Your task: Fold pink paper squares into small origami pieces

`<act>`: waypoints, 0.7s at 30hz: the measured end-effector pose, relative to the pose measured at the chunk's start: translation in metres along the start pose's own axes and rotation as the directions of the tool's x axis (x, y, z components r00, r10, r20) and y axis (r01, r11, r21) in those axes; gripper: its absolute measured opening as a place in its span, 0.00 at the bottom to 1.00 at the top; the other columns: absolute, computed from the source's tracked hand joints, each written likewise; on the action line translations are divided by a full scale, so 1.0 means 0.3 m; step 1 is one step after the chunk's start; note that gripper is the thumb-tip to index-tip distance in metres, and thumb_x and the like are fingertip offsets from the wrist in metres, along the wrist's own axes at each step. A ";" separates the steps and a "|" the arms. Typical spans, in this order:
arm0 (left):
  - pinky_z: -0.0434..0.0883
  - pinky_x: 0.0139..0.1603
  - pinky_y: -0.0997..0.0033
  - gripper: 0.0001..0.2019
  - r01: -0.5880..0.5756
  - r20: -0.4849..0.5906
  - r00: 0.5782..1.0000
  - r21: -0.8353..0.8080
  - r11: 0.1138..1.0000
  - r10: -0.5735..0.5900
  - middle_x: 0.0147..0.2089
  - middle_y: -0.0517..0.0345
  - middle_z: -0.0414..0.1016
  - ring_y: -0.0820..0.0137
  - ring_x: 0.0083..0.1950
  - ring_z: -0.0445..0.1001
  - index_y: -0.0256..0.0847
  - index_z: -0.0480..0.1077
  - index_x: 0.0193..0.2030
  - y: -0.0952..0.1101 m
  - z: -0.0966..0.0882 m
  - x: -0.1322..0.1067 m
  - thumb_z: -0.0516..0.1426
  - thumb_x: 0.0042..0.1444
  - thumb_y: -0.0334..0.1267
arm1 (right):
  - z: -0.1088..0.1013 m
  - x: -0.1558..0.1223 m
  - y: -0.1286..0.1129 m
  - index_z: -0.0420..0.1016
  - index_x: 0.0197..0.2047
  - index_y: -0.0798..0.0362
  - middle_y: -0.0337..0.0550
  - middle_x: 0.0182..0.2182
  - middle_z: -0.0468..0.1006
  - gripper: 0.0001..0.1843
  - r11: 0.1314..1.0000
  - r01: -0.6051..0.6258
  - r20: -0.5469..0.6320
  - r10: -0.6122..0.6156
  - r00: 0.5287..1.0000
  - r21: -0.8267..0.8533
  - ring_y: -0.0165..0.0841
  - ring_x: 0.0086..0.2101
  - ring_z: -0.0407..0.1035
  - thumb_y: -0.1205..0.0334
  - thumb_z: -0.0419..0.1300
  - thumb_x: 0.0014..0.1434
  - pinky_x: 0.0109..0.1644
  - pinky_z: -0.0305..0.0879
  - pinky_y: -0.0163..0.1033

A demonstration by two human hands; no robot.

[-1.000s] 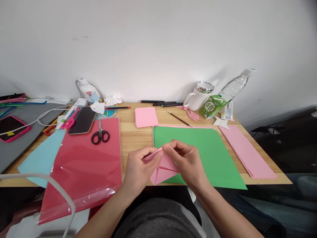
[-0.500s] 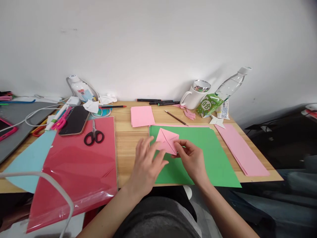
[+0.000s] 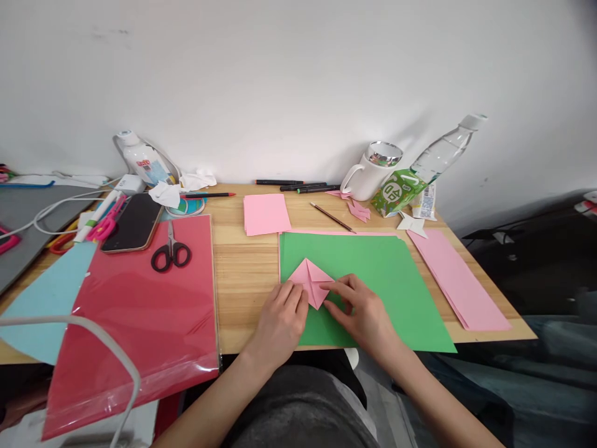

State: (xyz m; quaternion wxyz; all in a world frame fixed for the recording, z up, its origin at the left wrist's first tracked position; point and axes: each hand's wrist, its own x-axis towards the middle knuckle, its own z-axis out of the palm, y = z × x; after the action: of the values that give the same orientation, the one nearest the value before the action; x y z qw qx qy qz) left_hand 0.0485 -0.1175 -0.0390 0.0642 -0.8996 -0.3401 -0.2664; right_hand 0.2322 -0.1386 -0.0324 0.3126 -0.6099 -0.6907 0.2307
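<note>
A folded pink paper square [image 3: 313, 274], turned like a diamond, lies on the green paper [image 3: 392, 280]. Creases and flap edges cross its middle. The fingers of my left hand [image 3: 282, 317] are closed together over its lower left edge, holding it against the green sheet. My right hand [image 3: 364, 311] is at the right corner, with the index fingertip touching the upper surface. Its thumb is apart from that finger, beside the lower right edge. The undersides of the fingertips are hidden.
Square pink papers [image 3: 267, 214] lie behind my hands, near a pencil [image 3: 333, 218]. At left, scissors [image 3: 171, 249] rest on a red paper pack [image 3: 149, 311]. A white mug [image 3: 370, 174], a bottle [image 3: 443, 149] and pink strips [image 3: 459, 283] are at right.
The folded paper has come down nearer to me and turned. My left hand has moved from hovering with spread fingers onto its left edge. My right thumb and index finger have separated.
</note>
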 end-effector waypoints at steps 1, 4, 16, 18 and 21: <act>0.72 0.46 0.61 0.14 0.001 -0.013 1.000 -0.017 1.000 -0.001 0.39 0.42 0.76 0.60 0.44 0.72 0.27 0.71 0.43 0.002 0.001 -0.002 0.45 0.61 0.23 | -0.007 -0.001 -0.001 0.76 0.45 0.49 0.48 0.36 0.73 0.12 0.991 0.093 -0.003 -0.094 0.996 -0.093 0.37 0.34 0.70 0.65 0.57 0.58 0.35 0.71 0.42; 0.72 0.46 0.62 0.13 0.015 -0.038 0.999 -0.088 0.996 -0.018 0.40 0.41 0.76 0.61 0.45 0.72 0.26 0.70 0.44 0.007 0.005 -0.011 0.46 0.61 0.24 | -0.015 -0.002 -0.002 0.75 0.46 0.48 0.49 0.41 0.73 0.12 0.931 0.341 0.105 -0.329 0.939 -0.132 0.39 0.42 0.69 0.67 0.56 0.60 0.43 0.70 0.45; 0.72 0.42 0.62 0.08 0.196 -0.034 0.974 -0.371 0.908 -0.224 0.38 0.52 0.75 0.66 0.41 0.71 0.36 0.68 0.46 0.004 0.007 -0.032 0.51 0.61 0.27 | 0.030 0.032 0.000 0.73 0.35 0.53 0.45 0.36 0.75 0.04 0.983 0.133 -0.037 -0.130 0.991 0.124 0.30 0.28 0.70 0.67 0.57 0.59 0.34 0.70 0.36; 0.73 0.44 0.61 0.10 0.209 -0.031 0.971 -0.375 0.903 -0.238 0.41 0.51 0.75 0.65 0.43 0.71 0.37 0.68 0.47 0.007 0.005 -0.044 0.50 0.62 0.26 | 0.030 0.042 -0.005 0.72 0.32 0.54 0.45 0.36 0.74 0.04 0.988 0.067 -0.025 -0.064 0.998 0.137 0.28 0.26 0.69 0.67 0.58 0.58 0.31 0.69 0.35; 0.73 0.47 0.58 0.13 0.179 -0.024 0.980 -0.319 0.931 -0.196 0.49 0.44 0.73 0.63 0.48 0.70 0.34 0.68 0.51 0.013 0.007 -0.069 0.50 0.61 0.25 | 0.024 0.060 -0.008 0.71 0.31 0.53 0.43 0.33 0.74 0.04 0.991 0.011 0.035 -0.016 0.999 0.133 0.28 0.26 0.69 0.67 0.57 0.58 0.32 0.67 0.35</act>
State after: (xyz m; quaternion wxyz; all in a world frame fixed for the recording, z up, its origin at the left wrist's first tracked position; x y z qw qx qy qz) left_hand 0.0388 -0.1317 -0.0513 -0.0966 -0.8540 -0.3756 -0.3468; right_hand 0.2243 -0.1206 -0.0328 0.3414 -0.5788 -0.6835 0.2850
